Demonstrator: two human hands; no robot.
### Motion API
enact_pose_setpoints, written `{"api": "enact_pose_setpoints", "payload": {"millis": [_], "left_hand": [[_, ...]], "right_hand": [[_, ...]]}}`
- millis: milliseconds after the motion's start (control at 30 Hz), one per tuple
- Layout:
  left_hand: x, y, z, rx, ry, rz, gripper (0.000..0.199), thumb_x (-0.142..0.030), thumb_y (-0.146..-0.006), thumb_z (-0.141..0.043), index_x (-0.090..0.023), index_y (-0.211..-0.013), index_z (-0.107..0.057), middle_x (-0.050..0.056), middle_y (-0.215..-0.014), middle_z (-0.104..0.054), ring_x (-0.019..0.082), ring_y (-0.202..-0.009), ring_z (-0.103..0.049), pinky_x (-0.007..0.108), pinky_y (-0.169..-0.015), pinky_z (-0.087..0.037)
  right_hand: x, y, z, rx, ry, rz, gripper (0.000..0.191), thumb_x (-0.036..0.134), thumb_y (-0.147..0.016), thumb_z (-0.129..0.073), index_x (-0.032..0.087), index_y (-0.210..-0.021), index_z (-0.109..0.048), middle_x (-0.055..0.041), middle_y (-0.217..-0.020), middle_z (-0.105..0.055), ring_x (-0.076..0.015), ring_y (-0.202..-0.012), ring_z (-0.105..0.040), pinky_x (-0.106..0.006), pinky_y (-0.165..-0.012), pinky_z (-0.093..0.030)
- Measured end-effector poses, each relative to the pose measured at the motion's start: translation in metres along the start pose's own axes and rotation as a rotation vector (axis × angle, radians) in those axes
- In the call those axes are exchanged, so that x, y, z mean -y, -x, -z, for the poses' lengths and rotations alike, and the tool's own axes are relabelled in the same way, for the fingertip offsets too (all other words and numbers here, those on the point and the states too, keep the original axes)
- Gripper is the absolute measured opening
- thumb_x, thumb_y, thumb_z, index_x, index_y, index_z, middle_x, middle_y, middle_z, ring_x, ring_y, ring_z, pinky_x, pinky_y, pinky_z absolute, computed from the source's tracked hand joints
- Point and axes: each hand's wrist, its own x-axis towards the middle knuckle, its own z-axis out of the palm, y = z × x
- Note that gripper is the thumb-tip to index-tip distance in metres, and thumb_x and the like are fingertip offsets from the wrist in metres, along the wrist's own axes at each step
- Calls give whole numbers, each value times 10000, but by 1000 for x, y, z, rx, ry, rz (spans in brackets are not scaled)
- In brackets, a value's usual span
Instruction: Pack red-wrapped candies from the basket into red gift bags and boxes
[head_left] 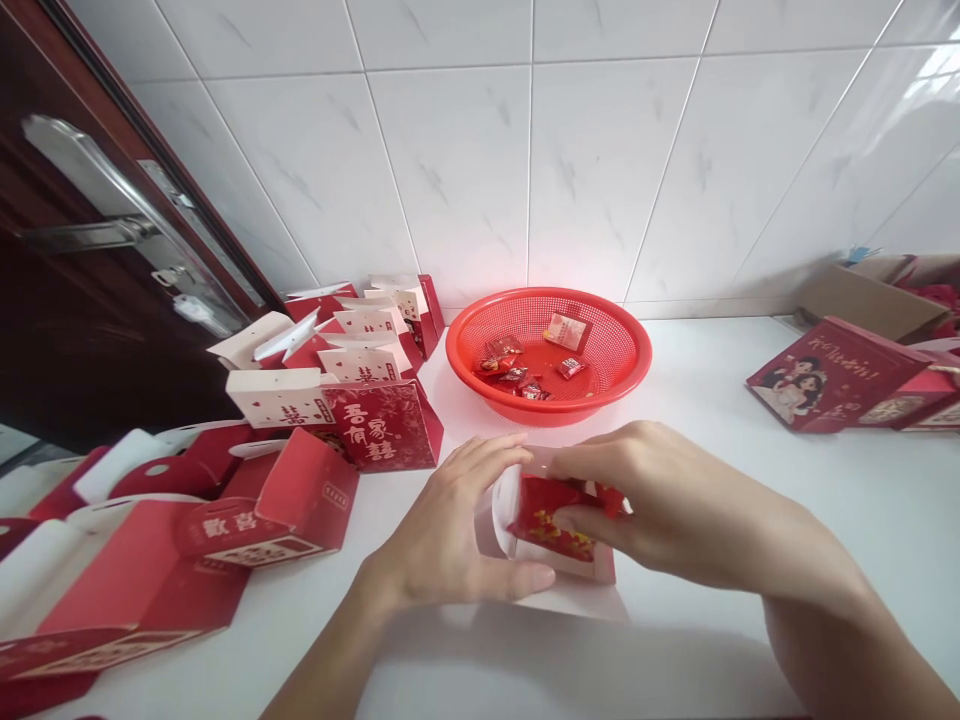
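In front of me a small gift box stands open on the table, its white inner flaps raised. My left hand is curved around the box's left side, with the thumb along the near edge. A red candy packet with gold print is at the box's opening, pinched between the thumb and fingers of my right hand. Part of the packet and the box's far side are hidden by my fingers. Just beyond both hands is a red plastic basket with several wrapped candies in it.
Several open red and white boxes stand at the left, with more red boxes nearer me. To the right are a red box with a printed couple and a cardboard carton. A tiled wall closes the back; a door handle is at left.
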Motion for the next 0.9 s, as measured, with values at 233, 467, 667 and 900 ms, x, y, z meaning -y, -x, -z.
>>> {"api": "enact_pose_setpoints", "payload": {"millis": [233, 467, 667, 900], "left_hand": [[-2, 1, -7, 35, -76, -103, 1013, -629, -590, -891, -228, -1444, -520, 131, -1470, -602, 381, -1353, -552, 578, -1194, -383], [1, 1, -9, 39, -86, -95, 1055, -572, -551, -933, -220, -1453, -513, 158, -1468, -595, 396, -1344, -559, 614, -1209, -342], [3, 0, -9, 39, -46, -61, 1030, -558, -542, -939, -242, -1435, -535, 140, -1459, -604, 390, -1345, -548, 591, -1164, -406], [-1, -1, -8, 37, -3, -79, 1004, -609, -547, -927, -238, -1408, -567, 128, -1454, -612, 381, -1342, -545, 555, -1158, -416]], "right_hand": [[2, 3, -11, 104, 250, -153, 212, 52, -879, -543, 188, -744, -634, 30, -563, -580, -104, -459, -386, -287, -504, -214], [21, -1, -22, 143, 328, 196, 178, 19, -850, -582, 165, -749, -601, -29, -747, -643, -156, -665, -521, -296, -571, -266], [5, -8, -16, 249, 167, 141, 97, 104, -929, -604, 158, -869, -658, -33, -865, -666, -123, -656, -508, -269, -567, -312], [-9, -7, -19, 243, 277, -44, 130, 84, -879, -566, 159, -802, -639, 7, -754, -628, -88, -491, -292, -279, -493, -201]]}}
